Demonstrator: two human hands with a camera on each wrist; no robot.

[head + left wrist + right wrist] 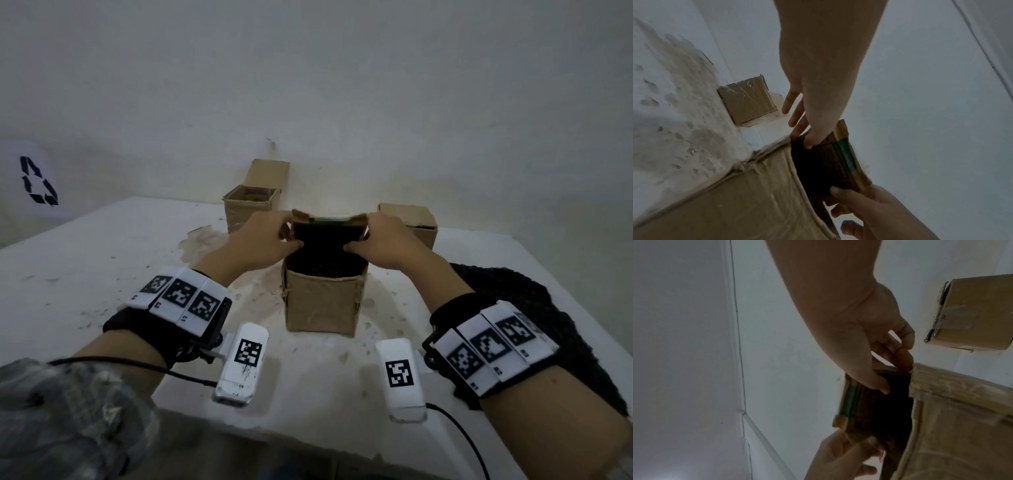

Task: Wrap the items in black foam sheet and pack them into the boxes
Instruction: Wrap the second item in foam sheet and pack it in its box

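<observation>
Nearest the camera: two forearms wore tag-marked wristbands, each with a white camera unit hanging below; a patterned sleeve covered the left upper arm.
Left hand: the left hand [263, 236] pinched the left end of the item, thumb on the near face, fingers curled behind.
Right hand: the right hand [387, 240] pinched the right end the same way.
Item: a flat item [329, 229], tan with a green stripe along its top edge and black foam [809, 164] over its lower part, was held upright, partly inside the box mouth.
Box: an open cardboard box [322, 305] stood at the middle of the white table [85, 274], its inside dark.
Other boxes: one open box [251, 205] stood behind on the left and a closed box [411, 222] behind on the right, both near the wall.
Spare foam: a black sheet [534, 308] lay on the table under the right forearm.
Doing the step well: I judged that the item should go down level, both ends lowered together, with the thumbs holding the foam flat so that it did not ride up or catch on the rim.
</observation>
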